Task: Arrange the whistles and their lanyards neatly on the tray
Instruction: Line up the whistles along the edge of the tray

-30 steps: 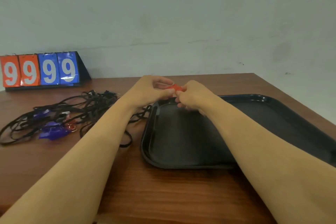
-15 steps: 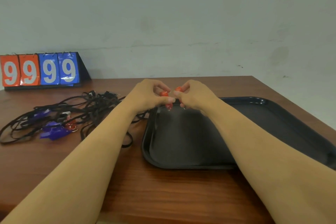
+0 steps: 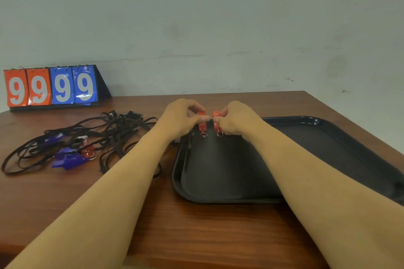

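My left hand (image 3: 182, 119) pinches a red whistle (image 3: 202, 125) upright, its metal ring hanging down. Beside it, my right hand (image 3: 235, 119) pinches a second red whistle (image 3: 216, 124) the same way. Both whistles hang a little apart over the far left corner of the black tray (image 3: 240, 197). On the table to the left lies a tangle of black lanyards (image 3: 113, 131) with blue whistles (image 3: 67, 159) and another red whistle (image 3: 87, 151) among them.
A flip scoreboard (image 3: 51, 87) reading 9999 stands at the back left against the wall. The wooden table (image 3: 196, 229) runs to its right edge just past the tray.
The two red whistles, held together a second ago, are now pulled apart, one in each hand, and hang lower over the tray's corner.
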`<move>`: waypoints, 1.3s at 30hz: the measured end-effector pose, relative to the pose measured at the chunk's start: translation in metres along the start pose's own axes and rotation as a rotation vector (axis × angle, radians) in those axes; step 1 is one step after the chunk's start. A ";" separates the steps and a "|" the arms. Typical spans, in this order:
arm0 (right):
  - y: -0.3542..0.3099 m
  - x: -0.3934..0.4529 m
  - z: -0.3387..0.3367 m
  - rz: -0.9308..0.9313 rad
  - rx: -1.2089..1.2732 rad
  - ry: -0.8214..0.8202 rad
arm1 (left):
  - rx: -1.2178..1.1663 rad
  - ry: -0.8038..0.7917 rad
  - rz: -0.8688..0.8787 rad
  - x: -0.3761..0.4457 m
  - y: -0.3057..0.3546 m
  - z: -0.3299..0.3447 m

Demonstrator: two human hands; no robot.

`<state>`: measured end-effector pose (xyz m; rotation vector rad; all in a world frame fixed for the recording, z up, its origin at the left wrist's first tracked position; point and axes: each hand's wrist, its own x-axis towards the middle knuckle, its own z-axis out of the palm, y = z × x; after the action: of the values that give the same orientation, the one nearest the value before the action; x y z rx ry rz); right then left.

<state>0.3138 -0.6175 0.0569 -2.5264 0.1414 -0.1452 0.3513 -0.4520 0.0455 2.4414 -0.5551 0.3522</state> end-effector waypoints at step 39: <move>-0.008 -0.005 0.000 -0.051 -0.259 -0.063 | 0.145 -0.138 0.050 0.002 -0.001 0.001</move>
<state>0.3099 -0.6103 0.0607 -2.7903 0.0749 -0.0715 0.3538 -0.4521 0.0448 2.6095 -0.6710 0.2536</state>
